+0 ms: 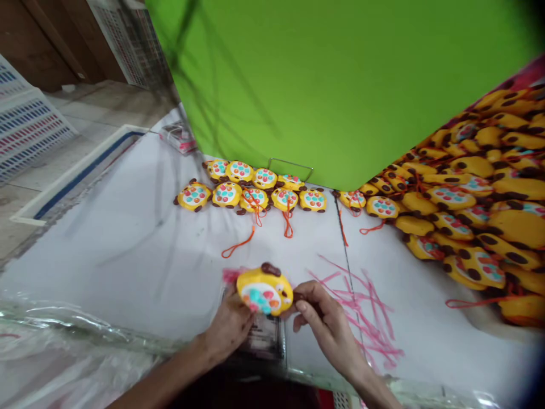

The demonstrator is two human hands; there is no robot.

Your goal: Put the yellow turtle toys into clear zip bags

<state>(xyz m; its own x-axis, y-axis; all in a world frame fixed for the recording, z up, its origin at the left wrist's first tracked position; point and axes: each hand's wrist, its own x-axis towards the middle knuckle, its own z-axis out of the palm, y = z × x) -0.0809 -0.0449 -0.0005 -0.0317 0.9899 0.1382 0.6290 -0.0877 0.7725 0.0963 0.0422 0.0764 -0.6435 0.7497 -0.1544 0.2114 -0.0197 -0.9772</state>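
A yellow animal-shaped toy (255, 282) with brown ears and a white panel of coloured bumps is held just above the table's near side. My left hand (230, 326) grips its lower left, some fingers hidden beneath it. My right hand (326, 321) pinches at the toy's right end, by a dark brown part; its fingertips are partly hidden. Below the toy lies a dark, clear-covered box (266, 339), mostly covered by the toy and my left hand. Pink strips (361, 312) are scattered beside my right hand.
Similar yellow toys (225, 194) lie in two rows farther back, some with orange string loops (238, 243). A large pile of toys (468, 199) fills the right side. A green board (319, 85) stands behind. White baskets (29, 125) are on the floor at left.
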